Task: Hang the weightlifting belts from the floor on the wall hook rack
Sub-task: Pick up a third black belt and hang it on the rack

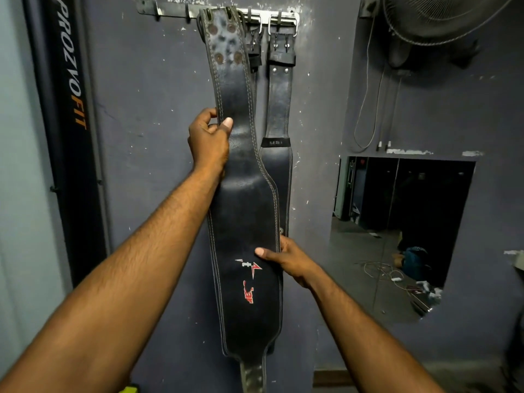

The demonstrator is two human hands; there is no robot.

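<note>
A wide black leather belt (243,205) with a red logo hangs down the wall from the metal hook rack (170,11) at the top. My left hand (208,140) grips its left edge at the narrow upper part, thumb on the front. My right hand (286,258) holds its right edge lower down, thumb pressed beside the logo. A second black belt (279,109) marked "USI" hangs on the rack just to the right, partly behind the first. A third belt's buckle end (253,46) shows between them.
A black padded upright (69,114) reading "PROZYOFIT" stands at the left. A fan (442,21) is mounted top right with cords hanging below. A wall opening (397,231) at the right shows a floor with cables and clutter.
</note>
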